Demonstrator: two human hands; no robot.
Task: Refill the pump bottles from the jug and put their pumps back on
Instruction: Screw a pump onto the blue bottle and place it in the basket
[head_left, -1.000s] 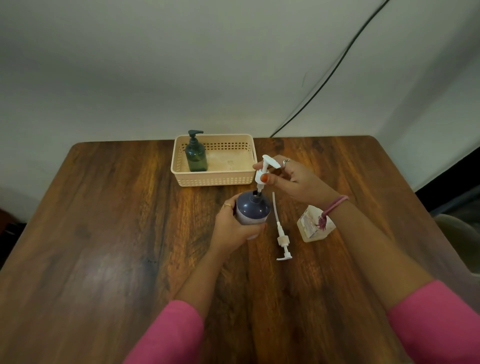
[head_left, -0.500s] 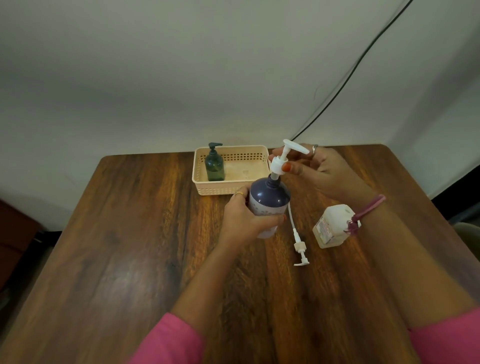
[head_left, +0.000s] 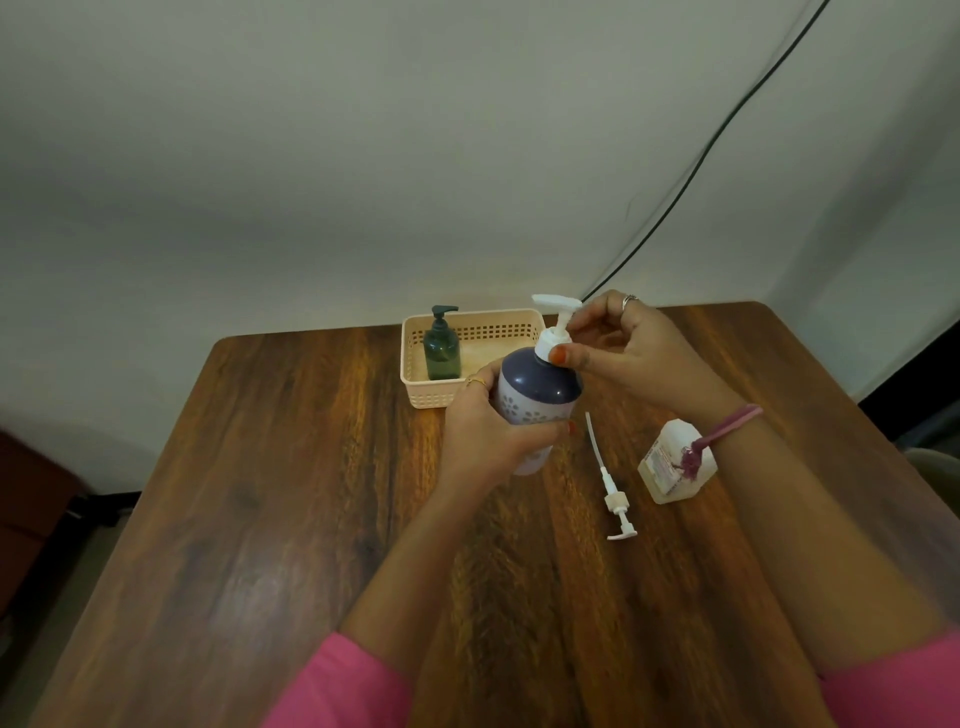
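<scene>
the purple bottle (head_left: 535, 400) sits tilted above the middle of the table (head_left: 234, 493), wrapped in the left hand (head_left: 488, 431). a white pump (head_left: 555, 325) stands in its neck, and the right hand (head_left: 634, 353) pinches the pump's collar between thumb and fingers (nozzle pointing left). just right of the bottle, a 2nd pump (head_left: 610, 488) lies flat on the wood, apart from it. near that stands a small pale bottle (head_left: 670, 467), partly behind the right wrist. farther back, a beige basket (head_left: 467, 358) holds 1 green pump bottle (head_left: 442, 348), upright in its left end.
</scene>
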